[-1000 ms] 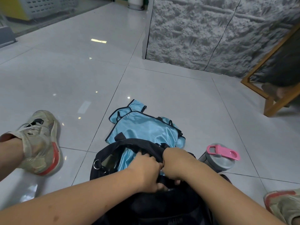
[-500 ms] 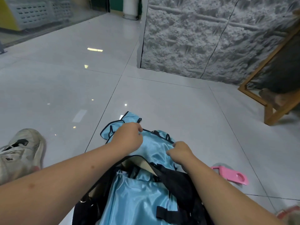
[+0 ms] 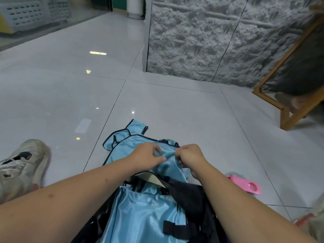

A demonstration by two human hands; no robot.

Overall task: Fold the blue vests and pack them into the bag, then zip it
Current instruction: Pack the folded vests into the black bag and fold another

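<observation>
A light blue vest with black trim (image 3: pixel 122 144) lies on the tiled floor just beyond the black bag (image 3: pixel 191 197). The bag stands open between my arms, and a folded blue vest (image 3: pixel 145 213) fills its mouth. My left hand (image 3: pixel 148 157) pinches the fabric of the floor vest near its middle. Right beside it, my right hand (image 3: pixel 189 156) grips the same vest with curled fingers and lifts a bunched fold. Both hands are close together above the bag's far rim.
A bottle with a pink lid (image 3: pixel 245 185) lies to the right of the bag. My worn white shoe (image 3: pixel 21 165) is at the left, another shoe (image 3: pixel 312 220) at the lower right. A wooden frame (image 3: pixel 287 102) and a rough grey wall (image 3: pixel 210 37) stand behind.
Both hands left the bag's rim and reached forward to the vest on the floor. They have since drawn together and gathered its fabric. The view tilted up.
</observation>
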